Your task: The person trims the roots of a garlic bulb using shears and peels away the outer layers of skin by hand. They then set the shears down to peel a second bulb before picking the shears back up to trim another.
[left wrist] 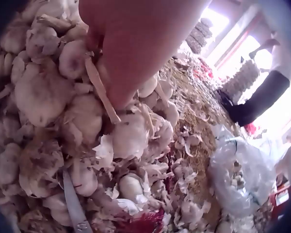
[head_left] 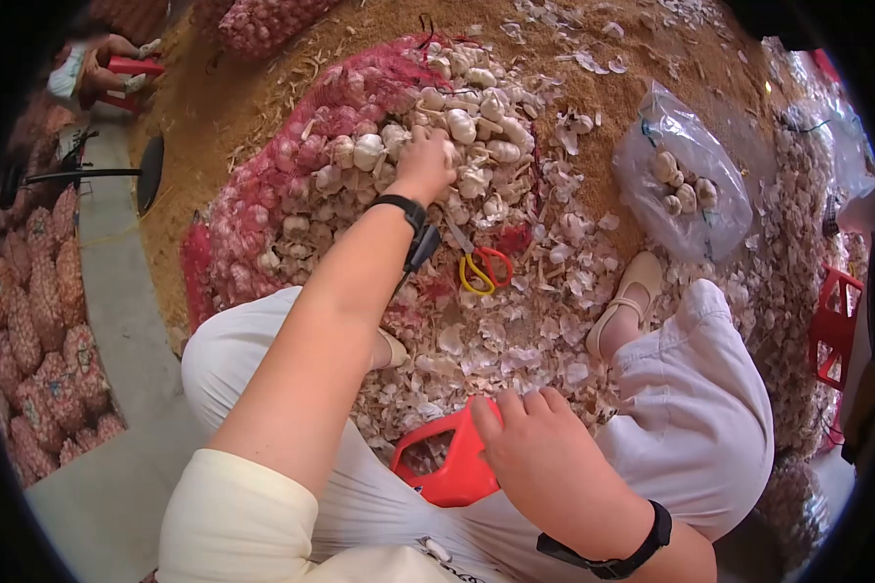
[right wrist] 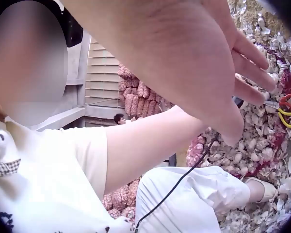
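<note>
My left hand point(head_left: 424, 167) reaches down into the pile of garlic bulbs point(head_left: 367, 152); in the left wrist view the hand point(left wrist: 131, 43) covers its own fingertips, so any grip is hidden. Dry stalks and whitish bulbs point(left wrist: 41, 94) surround it. Scissors with yellow and red handles point(head_left: 478, 272) lie on the pile below this hand, their blade point(left wrist: 73, 204) showing in the left wrist view. My right hand point(head_left: 546, 455) hovers near the red stool point(head_left: 462, 471) between the legs, holding nothing. Its fingers point(right wrist: 252, 73) are spread and relaxed in the right wrist view.
A red mesh net point(head_left: 306, 117) lies along the pile's left side. At the right, a clear plastic bag point(head_left: 685, 155) holds several bulbs. Loose skins point(head_left: 496, 340) cover the ground around the feet. Stacked garlic sacks point(head_left: 39, 330) and a red stool point(head_left: 834, 325) stand farther out.
</note>
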`<state>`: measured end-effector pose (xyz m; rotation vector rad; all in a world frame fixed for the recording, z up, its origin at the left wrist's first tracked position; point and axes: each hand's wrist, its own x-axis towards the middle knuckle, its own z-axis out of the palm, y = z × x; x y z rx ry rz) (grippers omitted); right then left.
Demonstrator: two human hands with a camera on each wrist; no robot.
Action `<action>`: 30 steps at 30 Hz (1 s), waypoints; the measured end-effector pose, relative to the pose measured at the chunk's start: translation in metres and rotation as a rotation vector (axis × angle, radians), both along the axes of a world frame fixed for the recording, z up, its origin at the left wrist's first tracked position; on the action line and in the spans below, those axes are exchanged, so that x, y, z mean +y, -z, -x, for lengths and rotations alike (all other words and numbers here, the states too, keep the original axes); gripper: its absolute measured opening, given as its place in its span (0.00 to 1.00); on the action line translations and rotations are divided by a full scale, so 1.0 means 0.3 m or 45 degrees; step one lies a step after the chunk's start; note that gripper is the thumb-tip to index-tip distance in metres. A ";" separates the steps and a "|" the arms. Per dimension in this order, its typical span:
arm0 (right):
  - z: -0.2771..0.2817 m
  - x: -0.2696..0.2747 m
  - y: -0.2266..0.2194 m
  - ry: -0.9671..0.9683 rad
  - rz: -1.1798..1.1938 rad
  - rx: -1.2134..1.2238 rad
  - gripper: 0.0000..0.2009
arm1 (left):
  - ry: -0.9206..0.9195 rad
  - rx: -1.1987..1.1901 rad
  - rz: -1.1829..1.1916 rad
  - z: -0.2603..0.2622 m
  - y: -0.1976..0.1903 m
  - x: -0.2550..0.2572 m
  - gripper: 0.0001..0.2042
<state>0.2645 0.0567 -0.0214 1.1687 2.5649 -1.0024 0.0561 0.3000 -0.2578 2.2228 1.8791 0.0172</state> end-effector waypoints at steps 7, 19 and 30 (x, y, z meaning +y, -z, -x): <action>0.009 -0.023 0.004 0.007 -0.046 -0.009 0.11 | -0.459 -2.182 0.766 0.003 -0.180 -0.180 0.23; 0.028 -0.030 0.035 -0.053 -0.210 0.012 0.09 | -0.296 -2.202 0.712 -0.103 -0.467 -0.390 0.27; 0.012 -0.037 0.014 -0.045 -0.068 -0.052 0.16 | -0.823 -1.274 0.657 0.059 0.163 -0.480 0.27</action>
